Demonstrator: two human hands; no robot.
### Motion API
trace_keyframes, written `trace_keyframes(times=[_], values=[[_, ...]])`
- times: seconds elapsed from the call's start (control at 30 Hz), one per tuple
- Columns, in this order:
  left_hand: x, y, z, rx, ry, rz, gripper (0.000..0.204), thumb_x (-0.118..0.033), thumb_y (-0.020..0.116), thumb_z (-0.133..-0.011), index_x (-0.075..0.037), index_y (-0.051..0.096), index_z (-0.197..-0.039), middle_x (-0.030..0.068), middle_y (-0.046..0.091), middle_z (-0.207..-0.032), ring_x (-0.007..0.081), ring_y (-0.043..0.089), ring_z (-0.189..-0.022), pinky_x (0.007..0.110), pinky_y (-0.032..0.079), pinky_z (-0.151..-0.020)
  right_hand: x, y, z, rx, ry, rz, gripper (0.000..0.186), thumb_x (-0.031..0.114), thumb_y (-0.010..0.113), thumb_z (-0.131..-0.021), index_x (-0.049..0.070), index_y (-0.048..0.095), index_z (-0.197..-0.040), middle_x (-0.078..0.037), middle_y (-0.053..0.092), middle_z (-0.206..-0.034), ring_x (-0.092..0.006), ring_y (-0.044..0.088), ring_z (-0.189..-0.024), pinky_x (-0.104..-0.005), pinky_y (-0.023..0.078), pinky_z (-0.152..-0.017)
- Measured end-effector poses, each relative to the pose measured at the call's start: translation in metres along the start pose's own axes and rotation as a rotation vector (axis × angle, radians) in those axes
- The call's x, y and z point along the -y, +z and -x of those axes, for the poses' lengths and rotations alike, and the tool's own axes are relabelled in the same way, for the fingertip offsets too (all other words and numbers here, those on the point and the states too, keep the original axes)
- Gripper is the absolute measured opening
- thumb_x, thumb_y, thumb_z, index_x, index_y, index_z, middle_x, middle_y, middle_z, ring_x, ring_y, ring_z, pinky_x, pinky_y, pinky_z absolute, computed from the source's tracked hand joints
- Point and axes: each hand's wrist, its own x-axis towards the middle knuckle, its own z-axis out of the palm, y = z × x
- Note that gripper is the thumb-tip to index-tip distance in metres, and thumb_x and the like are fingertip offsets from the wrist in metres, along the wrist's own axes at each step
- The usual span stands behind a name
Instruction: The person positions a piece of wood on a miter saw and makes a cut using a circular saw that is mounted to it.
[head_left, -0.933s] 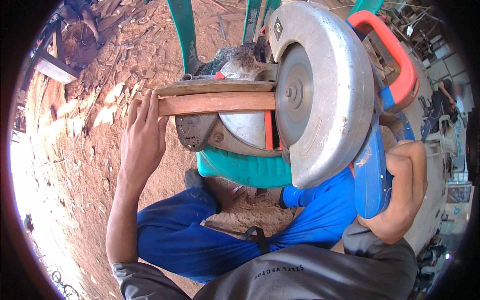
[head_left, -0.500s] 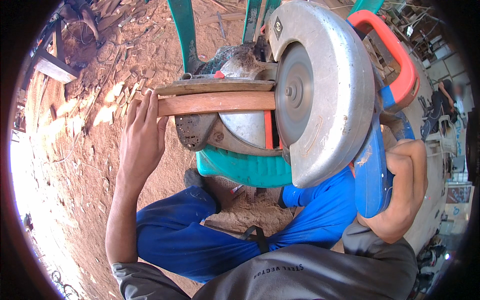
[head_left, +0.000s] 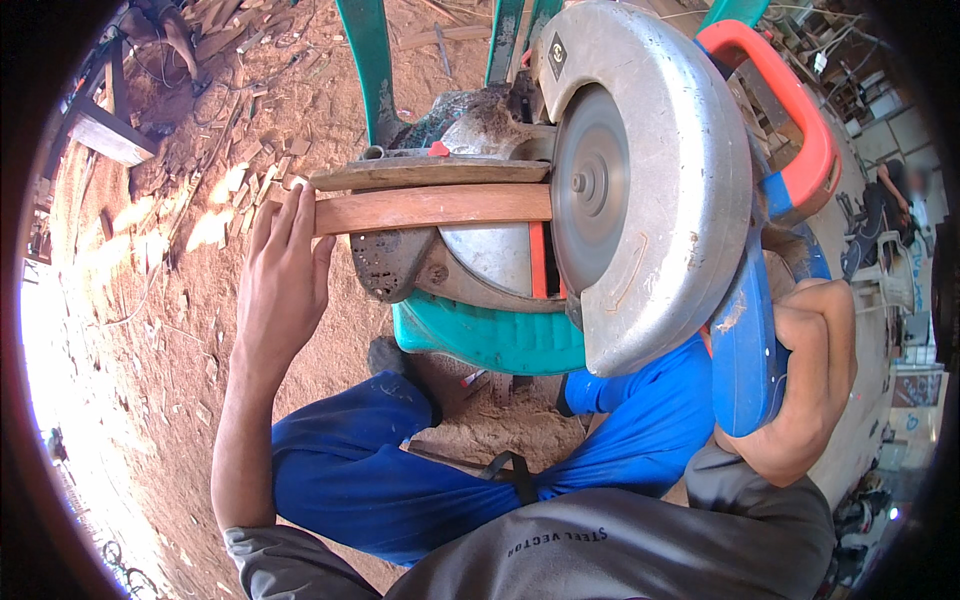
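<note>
Left grip is pinching the wood strip at its end, probably staying clear of the blade, while right grip's wrapped around the blue saw handle.

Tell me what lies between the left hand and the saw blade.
A reddish-brown wooden strip runs from the left hand to right beside the saw blade, as the head view shows.

Reddish-brown wood strip, slightly curved, lies left-to-right across the miter saw, right end at the round grey blade, contact unclear. Saw has scuffed silver guard, blue grip, red-orange top handle.
</note>
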Motion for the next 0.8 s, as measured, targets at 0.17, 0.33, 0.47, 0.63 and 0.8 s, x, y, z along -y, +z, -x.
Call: trace_keyframes(times=[0.17, 0.33, 0.47, 0.63, 0.8], values=[[-0.0001, 0.0009, 0.0006, -0.008, 0.005, 0.003, 0.052, -0.014, 0.055, -0.105, 0.007, 0.044, -0.151, 0.0256, 0.052, -0.150, 0.0449, 0.046, -0.139, 0.053, 0.041, -0.114, -0.0007, 0.0001, 0.0003, 0.001, -0.006, 0.004, 0.034, 0.005, 0.079, -0.060, 0.000, 0.059, -0.087, -0.013, 0.051, -0.082, -0.0331, 0.057, -0.073, -0.0435, 0.047, -0.064], [-0.0010, 0.0002, 0.0006, -0.003, 0.003, -0.001, 0.052, -0.014, 0.055, -0.105, 0.007, 0.044, -0.152, 0.0254, 0.052, -0.151, 0.0450, 0.046, -0.139, 0.053, 0.041, -0.114, -0.0006, -0.0010, 0.0005, 0.003, 0.002, -0.005, 0.033, 0.005, 0.079, -0.060, 0.000, 0.059, -0.086, -0.014, 0.052, -0.083, -0.0331, 0.057, -0.073, -0.0438, 0.047, -0.064], [0.0000, 0.0008, 0.0034, -0.021, 0.004, 0.009, 0.053, -0.014, 0.058, -0.103, 0.006, 0.046, -0.150, 0.0267, 0.054, -0.147, 0.0486, 0.047, -0.137, 0.053, 0.041, -0.113, -0.0003, 0.0030, 0.0016, -0.015, 0.003, -0.004, 0.033, 0.005, 0.079, -0.061, 0.000, 0.059, -0.087, -0.014, 0.053, -0.084, -0.0331, 0.057, -0.074, -0.0443, 0.047, -0.063], [-0.0008, -0.0004, 0.0006, -0.026, 0.020, 0.031, 0.053, -0.014, 0.059, -0.102, 0.006, 0.046, -0.150, 0.0267, 0.055, -0.147, 0.0491, 0.047, -0.136, 0.053, 0.042, -0.113, 0.0001, -0.0017, 0.0015, 0.003, 0.016, 0.017, 0.033, 0.005, 0.079, -0.062, 0.001, 0.058, -0.087, -0.014, 0.052, -0.084, -0.0339, 0.058, -0.074, -0.0446, 0.047, -0.063], [0.0004, -0.0019, 0.0028, -0.039, 0.033, 0.029, 0.053, -0.014, 0.059, -0.102, 0.006, 0.046, -0.149, 0.0264, 0.055, -0.146, 0.0488, 0.048, -0.135, 0.053, 0.042, -0.112, 0.0003, -0.0004, 0.0010, 0.006, 0.007, 0.007, 0.034, 0.005, 0.079, -0.062, 0.001, 0.057, -0.087, -0.014, 0.052, -0.084, -0.0341, 0.057, -0.074, -0.0447, 0.047, -0.063]])
